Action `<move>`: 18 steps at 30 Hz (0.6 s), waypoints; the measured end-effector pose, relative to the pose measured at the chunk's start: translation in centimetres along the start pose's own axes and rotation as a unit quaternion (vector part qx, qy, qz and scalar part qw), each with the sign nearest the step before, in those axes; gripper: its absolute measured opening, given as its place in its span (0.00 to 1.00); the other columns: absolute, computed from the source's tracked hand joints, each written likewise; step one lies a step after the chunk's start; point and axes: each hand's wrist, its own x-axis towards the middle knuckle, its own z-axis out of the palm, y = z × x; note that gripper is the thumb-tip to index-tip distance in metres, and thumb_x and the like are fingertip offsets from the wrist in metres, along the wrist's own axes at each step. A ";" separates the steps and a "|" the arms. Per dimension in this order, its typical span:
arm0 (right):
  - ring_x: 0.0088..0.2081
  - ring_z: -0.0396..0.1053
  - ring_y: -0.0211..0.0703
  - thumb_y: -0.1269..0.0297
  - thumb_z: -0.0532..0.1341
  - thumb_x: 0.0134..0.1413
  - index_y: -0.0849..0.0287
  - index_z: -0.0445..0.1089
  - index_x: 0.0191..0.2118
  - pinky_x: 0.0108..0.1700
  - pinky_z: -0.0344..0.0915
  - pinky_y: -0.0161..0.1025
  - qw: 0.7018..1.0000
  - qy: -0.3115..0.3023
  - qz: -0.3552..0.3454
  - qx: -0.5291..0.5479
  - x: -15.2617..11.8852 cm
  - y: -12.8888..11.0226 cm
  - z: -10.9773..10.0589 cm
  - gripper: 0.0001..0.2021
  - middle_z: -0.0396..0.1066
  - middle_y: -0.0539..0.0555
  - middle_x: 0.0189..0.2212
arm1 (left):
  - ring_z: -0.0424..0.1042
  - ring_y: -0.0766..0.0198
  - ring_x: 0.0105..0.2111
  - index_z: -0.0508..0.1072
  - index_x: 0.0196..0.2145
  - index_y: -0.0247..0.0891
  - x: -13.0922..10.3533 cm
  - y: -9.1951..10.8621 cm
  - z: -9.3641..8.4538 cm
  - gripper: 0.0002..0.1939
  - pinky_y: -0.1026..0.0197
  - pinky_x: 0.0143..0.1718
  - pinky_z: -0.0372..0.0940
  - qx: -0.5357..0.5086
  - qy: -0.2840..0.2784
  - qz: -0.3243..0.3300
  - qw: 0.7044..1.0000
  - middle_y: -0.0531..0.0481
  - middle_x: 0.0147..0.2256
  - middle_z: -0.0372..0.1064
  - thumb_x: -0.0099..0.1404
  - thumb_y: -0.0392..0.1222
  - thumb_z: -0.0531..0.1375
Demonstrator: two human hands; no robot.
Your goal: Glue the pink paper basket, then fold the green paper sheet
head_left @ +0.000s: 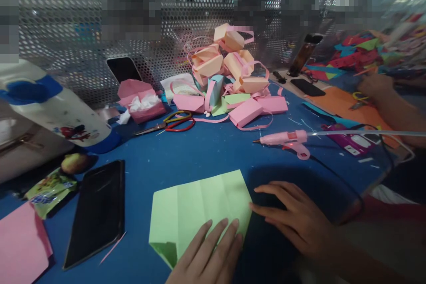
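A light green sheet of paper (196, 204) with several parallel creases lies before me on the blue table (159, 153). Its lower left part is folded up, leaving a small open pocket. My left hand (213, 253) rests flat across the sheet's lower edge, fingers stretched out. At the sheet's right edge, my right hand (293, 217) has its fingers apart, one fingertip at or very near the paper. Beyond it lies a pink glue gun (288, 137) with a long clear glue stick in its back.
Scissors (179, 122) lie near a heap of folded paper baskets (246, 111). On the left are a tablet (98, 213), a snack packet (49, 193), pink paper (23, 244) and a white-blue bottle (66, 113). Another person's hand (376, 88) is at the right, near orange paper (342, 104).
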 end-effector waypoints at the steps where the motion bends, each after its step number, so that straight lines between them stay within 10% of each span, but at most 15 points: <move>1: 0.54 0.62 0.49 0.67 0.53 0.68 0.42 0.63 0.63 0.54 0.62 0.48 1.000 0.000 0.005 0.001 0.0 0.0 0.0 0.21 0.65 0.53 0.57 | 0.61 0.58 0.60 0.68 0.60 0.40 0.1 0.0 0.0 0.20 0.54 0.63 0.49 -0.008 0.006 -0.008 1.000 0.51 0.61 0.65 0.76 0.37 0.46; 18: 0.49 0.62 0.44 0.61 0.55 0.69 0.44 0.62 0.63 0.51 0.57 0.42 0.988 -0.070 -0.116 0.070 1.3 -2.3 -1.2 0.20 0.70 0.50 0.51 | 0.58 0.51 0.62 0.70 0.55 0.43 -0.3 0.3 0.8 0.17 0.47 0.65 0.44 -0.085 0.029 -0.008 0.996 0.44 0.61 0.64 0.75 0.46 0.49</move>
